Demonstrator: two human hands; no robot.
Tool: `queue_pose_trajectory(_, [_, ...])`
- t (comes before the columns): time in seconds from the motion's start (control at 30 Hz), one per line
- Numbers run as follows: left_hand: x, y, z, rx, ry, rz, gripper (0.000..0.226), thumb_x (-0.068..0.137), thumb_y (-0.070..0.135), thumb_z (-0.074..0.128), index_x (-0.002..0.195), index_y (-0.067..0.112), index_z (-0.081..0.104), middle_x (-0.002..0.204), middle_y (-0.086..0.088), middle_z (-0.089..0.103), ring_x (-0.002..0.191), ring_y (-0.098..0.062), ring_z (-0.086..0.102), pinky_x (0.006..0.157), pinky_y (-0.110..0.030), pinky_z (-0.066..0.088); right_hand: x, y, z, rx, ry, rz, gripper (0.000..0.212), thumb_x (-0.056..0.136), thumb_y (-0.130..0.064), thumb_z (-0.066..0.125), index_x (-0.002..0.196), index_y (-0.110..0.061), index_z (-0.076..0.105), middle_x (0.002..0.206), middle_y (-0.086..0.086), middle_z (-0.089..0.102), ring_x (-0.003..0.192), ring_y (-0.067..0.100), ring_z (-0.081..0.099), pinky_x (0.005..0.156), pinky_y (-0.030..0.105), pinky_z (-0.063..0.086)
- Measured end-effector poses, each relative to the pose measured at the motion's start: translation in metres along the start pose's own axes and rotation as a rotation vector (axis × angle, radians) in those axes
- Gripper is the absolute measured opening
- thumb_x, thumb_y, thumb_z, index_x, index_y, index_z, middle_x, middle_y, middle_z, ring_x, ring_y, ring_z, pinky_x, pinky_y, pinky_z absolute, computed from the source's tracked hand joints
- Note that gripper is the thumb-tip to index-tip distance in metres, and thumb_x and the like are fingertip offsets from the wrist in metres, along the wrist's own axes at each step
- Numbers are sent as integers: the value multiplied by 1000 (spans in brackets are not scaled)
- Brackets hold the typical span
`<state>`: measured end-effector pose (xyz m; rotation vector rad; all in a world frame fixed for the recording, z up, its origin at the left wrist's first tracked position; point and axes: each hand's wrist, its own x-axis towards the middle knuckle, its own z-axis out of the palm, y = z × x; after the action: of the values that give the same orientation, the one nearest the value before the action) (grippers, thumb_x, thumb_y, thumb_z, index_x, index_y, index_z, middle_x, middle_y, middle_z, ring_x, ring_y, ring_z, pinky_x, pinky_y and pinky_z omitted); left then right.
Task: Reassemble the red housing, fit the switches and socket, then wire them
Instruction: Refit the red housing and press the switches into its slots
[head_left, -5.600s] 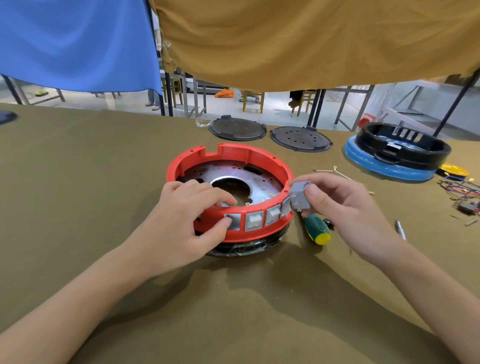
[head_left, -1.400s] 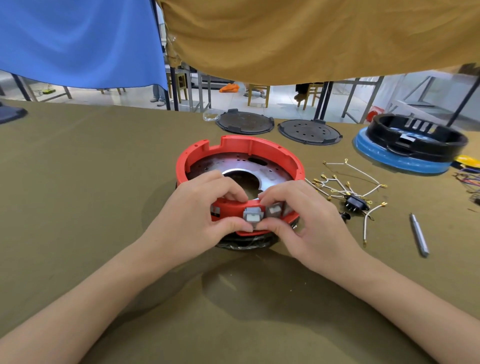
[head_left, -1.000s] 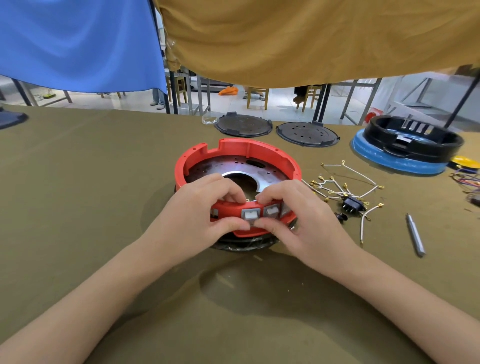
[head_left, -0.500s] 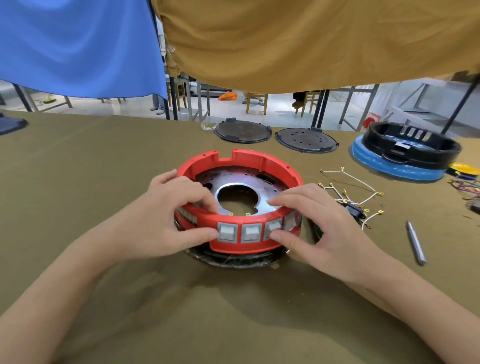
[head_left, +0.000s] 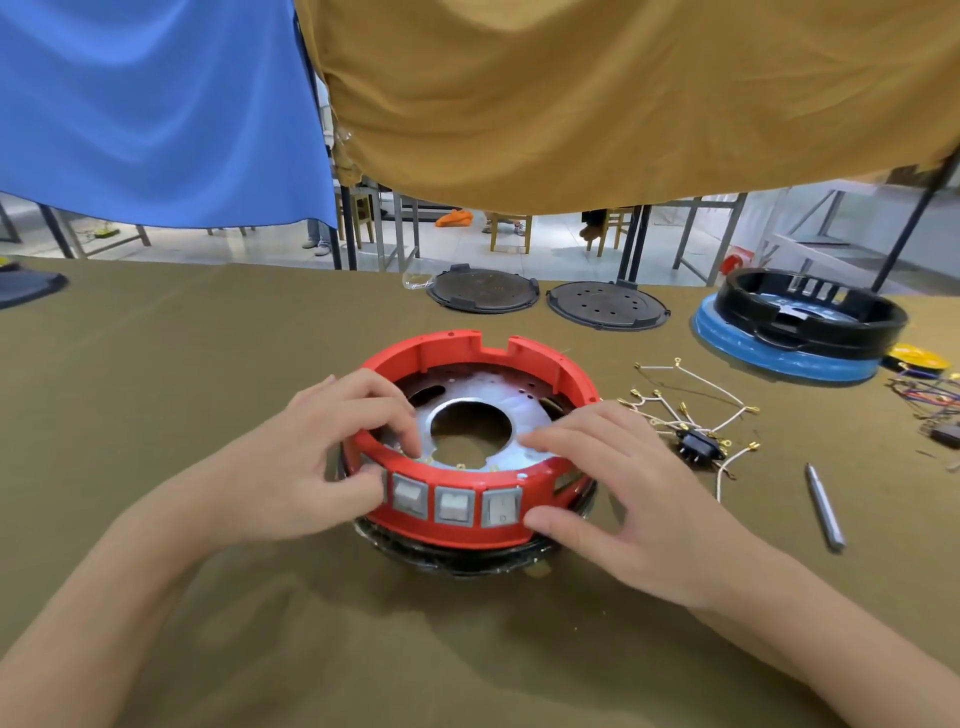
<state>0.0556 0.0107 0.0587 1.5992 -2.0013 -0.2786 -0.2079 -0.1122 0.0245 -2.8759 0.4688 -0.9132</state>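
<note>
Olive table (head_left: 156, 364) — red housing (head_left: 519, 358), three switches (head_left: 454, 506), two hands (head_left: 291, 467)

3 switches (head_left: 454, 505), 2 black lids (head_left: 482, 290), 2 hands (head_left: 306, 462)

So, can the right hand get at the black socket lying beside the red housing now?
Probably yes: the socket lies uncovered just beyond the right hand, with only loose wires around it.

No legible text, brand or number appears anywhere. The rightmost grey switch (head_left: 502, 506) in the red housing (head_left: 470, 527) bears faint "I" and "O" marks. Nothing else can be read.
</note>
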Motion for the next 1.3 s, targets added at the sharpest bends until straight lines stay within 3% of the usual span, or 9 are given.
queue_pose_trajectory(0.13, [5,11,15,27,7,22,33,80,49,69,113,43,63,121,20,52,123,-6,49,111,-33,33,-4,16,-11,-18,-75,78,38,95,-38,61,127,-16,63,124,-6,60,132,13,44,110,41,35])
queue_pose_trajectory(0.37, [2,2,6,108,-46,-16,46,79,13,63,111,47,66,118,25,52,128,2,40,122,-49,8,-4,0,1,-122,-14,-96,39,96,-46,53,113,-16,70,96,-5,63,94,20,56,90,34,43])
queue_pose_trajectory(0.47, [1,0,2,31,3,-74,54,74,5,52,109,44,65,130,22,46,131,-4,38,116,-42,28,-2,0,0,-9,-8,-55,42,96,-40,54,129,-14,62,116,-3,59,114,17,52,100,30,41])
queue_pose_trajectory(0.57, [0,7,7,-107,10,-63,50,74,28,50,120,45,60,134,23,45,137,-11,35,109,-27,32,-5,11,-9,9,-27,72,48,94,-43,51,134,-16,57,129,-5,53,131,14,42,109,22,31])
queue_pose_trajectory(0.67, [5,8,16,48,-4,-19,33,82,50,70,115,46,64,126,23,50,132,-7,38,109,-33,32,-8,13,-10,-18,-85,83,44,96,-46,46,126,-18,63,123,-6,58,128,9,44,109,21,33])
queue_pose_trajectory(0.8, [0,-2,2,42,-68,-32,25,80,24,78,97,41,70,123,25,53,135,-4,35,111,-34,30,-6,-4,2,-107,-35,-6,39,98,-44,49,119,-19,69,110,-8,65,108,15,58,98,37,45])
queue_pose_trajectory(0.97, [-5,-5,-9,-60,-107,-106,37,74,19,62,100,45,67,127,33,44,136,3,30,99,-13,32,-6,-3,7,-70,-8,-42,39,96,-41,54,129,-21,63,125,-11,60,122,12,51,108,31,36])
queue_pose_trajectory(1.1, [3,-16,-2,-248,165,-239,53,75,48,54,128,44,52,133,22,37,121,16,36,97,-6,32,-9,10,4,-55,-33,75,42,98,-44,54,129,-16,63,131,-4,56,133,18,45,110,35,37])
queue_pose_trajectory(1.3, [19,-41,28,-326,363,-532,34,99,18,49,128,36,49,98,25,66,89,8,59,81,-19,43,-7,7,10,-113,25,39,43,93,-46,52,114,-14,72,114,1,62,112,25,55,96,37,47])
